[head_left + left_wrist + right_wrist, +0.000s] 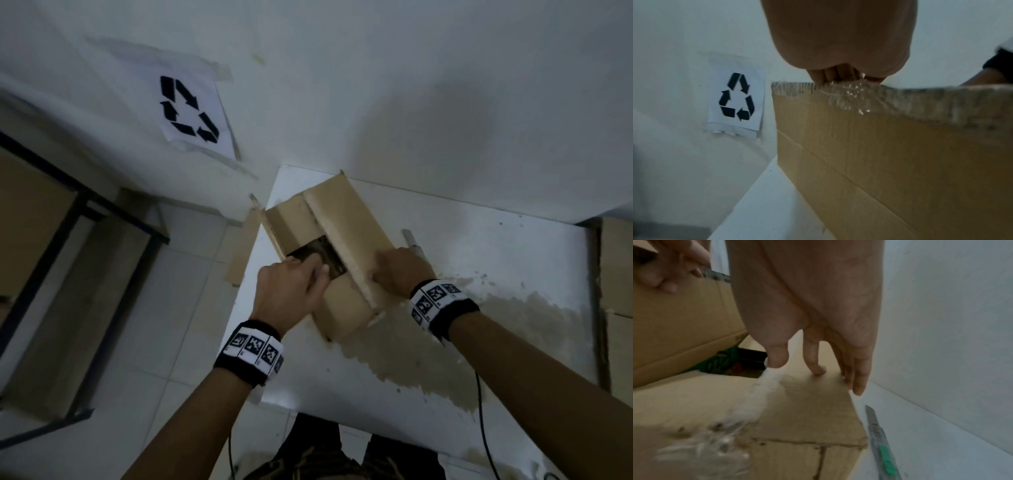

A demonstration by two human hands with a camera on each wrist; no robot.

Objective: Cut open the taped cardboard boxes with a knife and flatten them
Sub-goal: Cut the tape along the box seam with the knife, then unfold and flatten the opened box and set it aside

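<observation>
A brown cardboard box (346, 219) stands on the white table (513, 246) against the wall, its top flaps parted over a dark opening. My left hand (308, 277) curls its fingers (830, 76) over the taped edge of the left flap (879, 154). My right hand (390, 270) lies on the right flap (807, 410) with fairly straight fingers (819, 368), its thumb at the flap's taped inner edge. The grey knife (879, 443) with a green slider lies on the table just right of the box, its tip showing behind my right hand (412, 241).
A recycling sign (191, 109) is taped to the wall at the left. Flat cardboard (44, 240) lies in a black frame on the floor at left, more cardboard (616, 274) stands at the right. A worn brown patch (445, 342) marks the tabletop.
</observation>
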